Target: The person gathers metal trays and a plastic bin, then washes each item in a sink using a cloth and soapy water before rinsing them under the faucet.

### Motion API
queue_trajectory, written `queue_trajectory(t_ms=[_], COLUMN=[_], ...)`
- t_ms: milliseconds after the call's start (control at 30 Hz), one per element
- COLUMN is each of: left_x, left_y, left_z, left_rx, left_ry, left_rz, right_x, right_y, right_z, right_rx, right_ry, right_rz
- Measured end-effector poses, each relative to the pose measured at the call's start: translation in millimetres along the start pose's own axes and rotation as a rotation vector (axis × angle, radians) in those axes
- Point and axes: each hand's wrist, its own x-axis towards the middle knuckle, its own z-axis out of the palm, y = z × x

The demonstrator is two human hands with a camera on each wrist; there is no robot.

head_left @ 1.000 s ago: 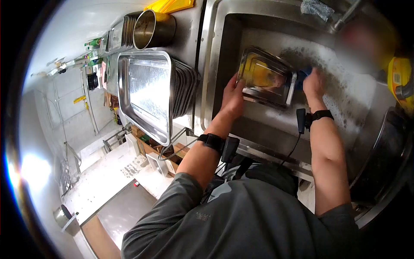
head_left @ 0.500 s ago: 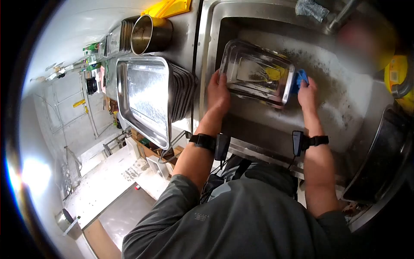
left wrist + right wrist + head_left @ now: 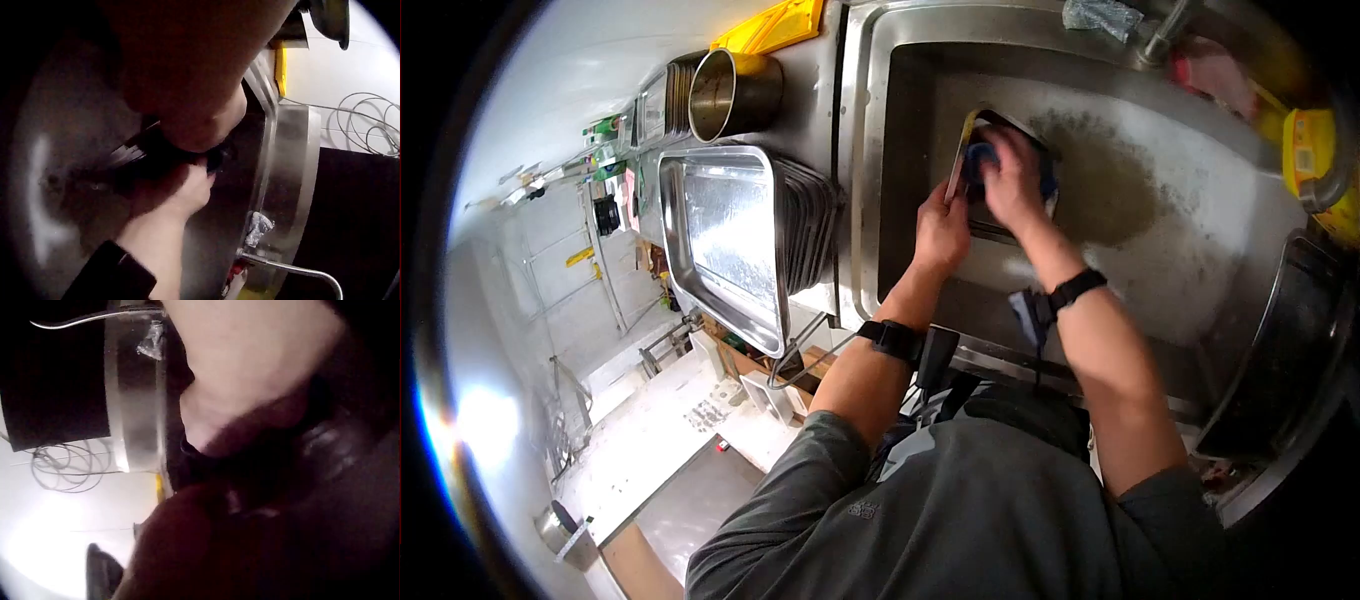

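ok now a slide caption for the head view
Left hand grips a tray in the sink; right hand holds a blue cloth against it.

The right hand (image 3: 1012, 182) partly hides 1 held tray (image 3: 960, 160).

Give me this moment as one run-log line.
left hand: grips tray edge | right hand: holds blue cloth at tray | tray: held in sink | stacked pans: beside sink

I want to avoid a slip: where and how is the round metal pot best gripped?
Probably by the rim of the metal pot, from above, pinching the wall between thumb and fingers: its mouth is open, no handle shows, and the stacked trays sit close on its near side.
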Motion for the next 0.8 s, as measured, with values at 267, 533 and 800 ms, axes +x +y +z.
queue_trajectory(t_ms=[267,533,800], left_x=[-4,19,18], left_y=[-6,-20,-41], left_z=[7,-10,-9], left_rx=[-0.292,-0.214,-0.152], left_ry=[0.108,0.144,-0.055], left_rz=[0.011,-0.098,-0.167], right_x=[-40,-56,-10], right_y=[118,144,33], right_z=[-32,-34,-61], right_rx=[-0.342,-0.732,0.09], right_ry=[-0.437,-0.94,-0.194], right_rz=[0.541,0.488,0.688])
